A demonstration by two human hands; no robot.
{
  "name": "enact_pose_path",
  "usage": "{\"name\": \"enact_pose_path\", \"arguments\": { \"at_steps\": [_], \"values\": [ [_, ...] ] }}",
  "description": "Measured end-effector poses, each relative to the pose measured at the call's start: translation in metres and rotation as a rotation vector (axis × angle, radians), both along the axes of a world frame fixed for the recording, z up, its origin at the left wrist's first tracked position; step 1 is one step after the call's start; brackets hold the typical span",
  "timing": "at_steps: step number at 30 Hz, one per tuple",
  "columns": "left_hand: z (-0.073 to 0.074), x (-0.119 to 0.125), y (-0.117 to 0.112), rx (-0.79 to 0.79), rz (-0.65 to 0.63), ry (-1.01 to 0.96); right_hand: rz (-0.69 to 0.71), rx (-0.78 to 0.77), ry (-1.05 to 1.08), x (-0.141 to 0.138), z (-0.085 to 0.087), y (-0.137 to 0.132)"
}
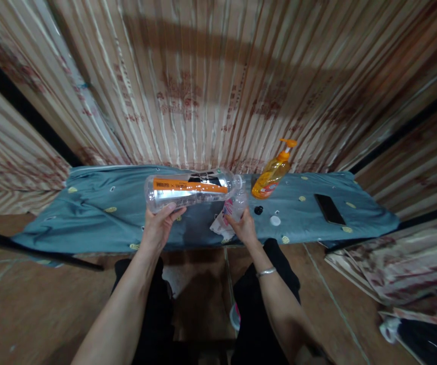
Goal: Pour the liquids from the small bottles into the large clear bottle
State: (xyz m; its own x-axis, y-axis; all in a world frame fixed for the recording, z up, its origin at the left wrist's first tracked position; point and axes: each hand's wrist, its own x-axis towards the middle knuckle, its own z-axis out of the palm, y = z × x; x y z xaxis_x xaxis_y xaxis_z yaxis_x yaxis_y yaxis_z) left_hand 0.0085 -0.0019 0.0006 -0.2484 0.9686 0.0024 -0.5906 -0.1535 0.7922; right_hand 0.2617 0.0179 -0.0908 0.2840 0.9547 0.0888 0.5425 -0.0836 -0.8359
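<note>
My left hand (161,223) is closed around the base end of a large clear plastic bottle (206,187) with an orange and silver label. That bottle lies on its side in the air, its neck pointing right. In my right hand (244,225) is a smaller clear plastic bottle (240,198), held roughly upright. The large bottle's mouth is at the small bottle's top; whether they touch I cannot tell. A whitish, pink-printed crumpled piece (223,223) shows beside my right fingers. On the cloth to the right are a black cap (258,209) and a white cap (275,220).
A pump bottle (271,177) of orange-yellow liquid stands behind the caps. Farther right lies a dark phone (329,209). Blue-green patterned cloth (100,218) covers the narrow table. Striped curtains (203,91) hang behind, with dark frame bars (404,129) at the sides.
</note>
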Motion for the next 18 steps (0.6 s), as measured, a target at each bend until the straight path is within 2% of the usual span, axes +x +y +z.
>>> {"name": "enact_pose_path", "arguments": {
  "at_steps": [18],
  "values": [
    [-0.015, -0.006, 0.001, -0.045, 0.013, -0.024, 0.002, 0.051, -0.036, -0.002, -0.02, 0.002]
  ]
}}
